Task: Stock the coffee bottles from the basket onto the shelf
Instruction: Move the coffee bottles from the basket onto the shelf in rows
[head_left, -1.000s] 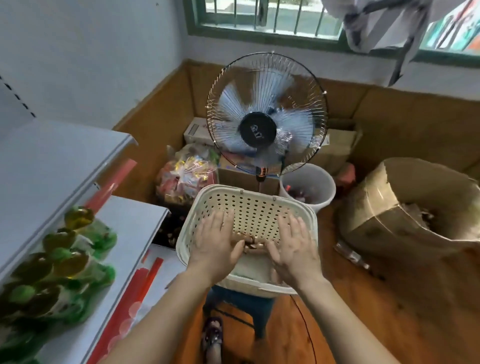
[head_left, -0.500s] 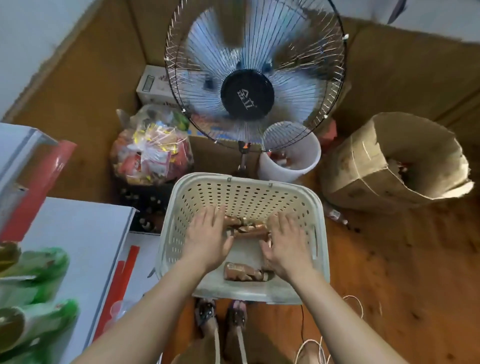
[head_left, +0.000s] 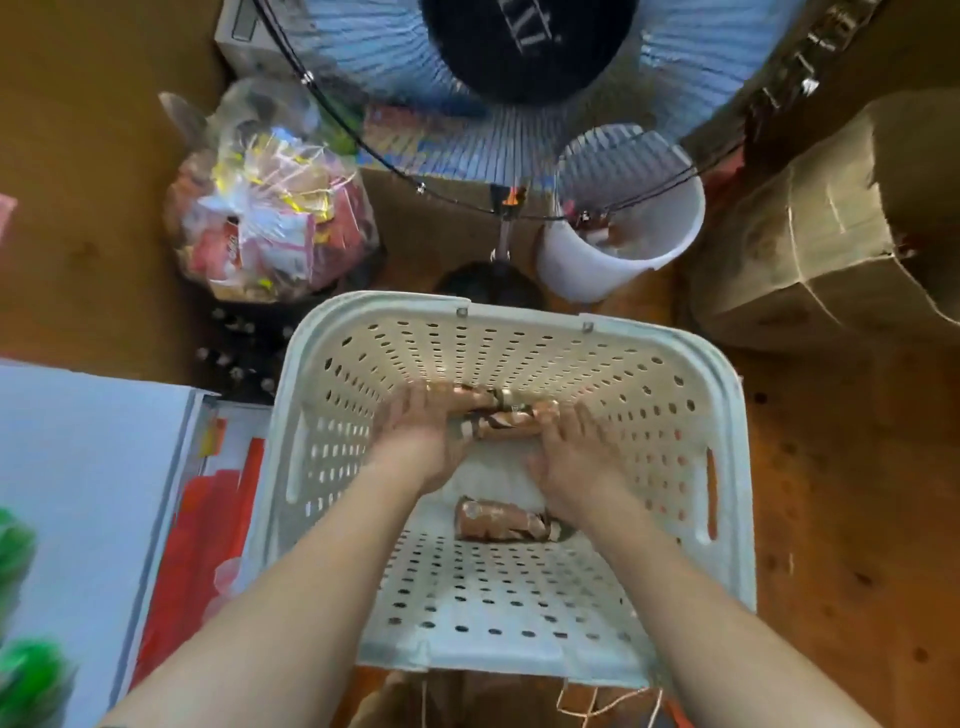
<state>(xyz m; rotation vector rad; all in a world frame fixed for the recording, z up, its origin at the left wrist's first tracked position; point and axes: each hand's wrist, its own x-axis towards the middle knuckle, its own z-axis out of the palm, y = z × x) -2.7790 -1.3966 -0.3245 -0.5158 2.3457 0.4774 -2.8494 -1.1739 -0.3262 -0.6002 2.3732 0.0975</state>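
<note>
While one bottle lies apart, both hands grip coffee bottles inside the basket.

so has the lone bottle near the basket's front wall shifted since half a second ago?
No. The lone bottle lies in the same spot on the basket floor, under the right hand; only the camera moved closer.

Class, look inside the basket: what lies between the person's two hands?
In the head view, brown coffee bottles lie on their sides between the left hand and right hand, on the basket floor.
</note>
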